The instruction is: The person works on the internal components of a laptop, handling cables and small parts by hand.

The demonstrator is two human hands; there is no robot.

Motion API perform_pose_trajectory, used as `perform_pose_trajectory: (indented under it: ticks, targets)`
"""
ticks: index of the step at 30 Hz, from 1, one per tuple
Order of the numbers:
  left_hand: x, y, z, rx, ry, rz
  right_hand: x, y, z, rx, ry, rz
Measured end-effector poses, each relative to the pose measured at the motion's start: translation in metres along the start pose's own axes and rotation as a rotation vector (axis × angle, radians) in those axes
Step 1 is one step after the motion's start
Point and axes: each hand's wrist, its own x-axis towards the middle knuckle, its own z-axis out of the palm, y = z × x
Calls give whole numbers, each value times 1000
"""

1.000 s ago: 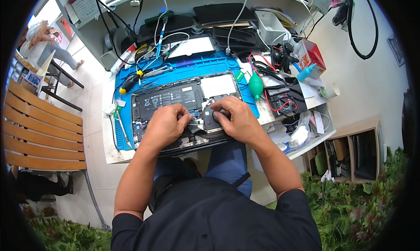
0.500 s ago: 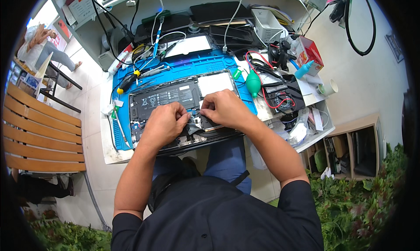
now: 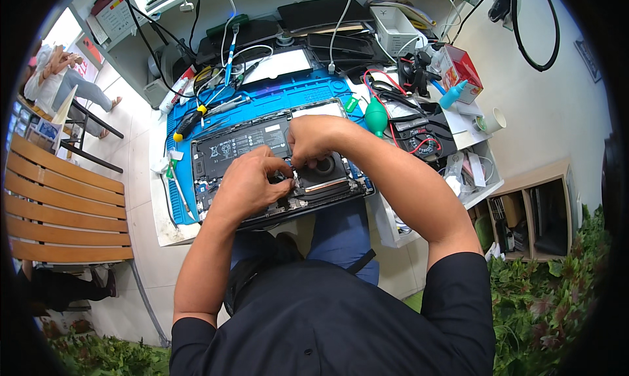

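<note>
An opened black laptop base [image 3: 347, 187] lies on a blue mat [image 3: 275, 94], with its battery [image 3: 232, 146] and round fan [image 3: 322, 168] exposed. My left hand [image 3: 252, 182] is at the middle of the laptop, left of the fan, fingers curled and thumb low among small connectors; whatever they grip is unclear. My right hand [image 3: 311, 137] reaches over the battery's right end, fingers closed and pointing down at the area above the left fingertips. Its fingertips and anything in them are too small to make out.
Around the laptop are a yellow-black screwdriver [image 3: 188, 125], green blower [image 3: 376, 117], red-white box [image 3: 462, 74], cables, paper cup [image 3: 493, 120] and open drawer [image 3: 485, 173]. A wooden slatted chair [image 3: 69, 202] stands left; another person [image 3: 59, 74] is behind it.
My right hand has moved up and left from the fan toward the battery's edge, uncovering the fan. My left thumb has shifted lower. The view has shifted slightly.
</note>
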Motion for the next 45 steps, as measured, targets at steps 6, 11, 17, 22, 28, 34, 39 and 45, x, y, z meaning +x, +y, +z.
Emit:
perform_pose_trajectory:
  ticks: [6,11,17,22,28,34,39,45]
  targets:
    - [2,-9,7,32,48,189,-4,13,0,59,23,-40]
    - [4,-8,11,157,141,338,-4,15,1,51,56,-56]
    - [12,-4,17,244,165,511,-7,10,-2,-15,48,-80]
    - [20,3,15,263,141,541,-6,13,0,-11,63,-86]
    - [24,-4,14,214,76,495,-12,18,-3,46,61,-129]
    - [14,-5,11,155,126,372,-11,19,0,46,68,-126]
    - [11,-6,7,118,127,347,-11,20,0,58,84,-110]
    - [8,-9,18,144,194,384,-13,17,2,48,114,-102]
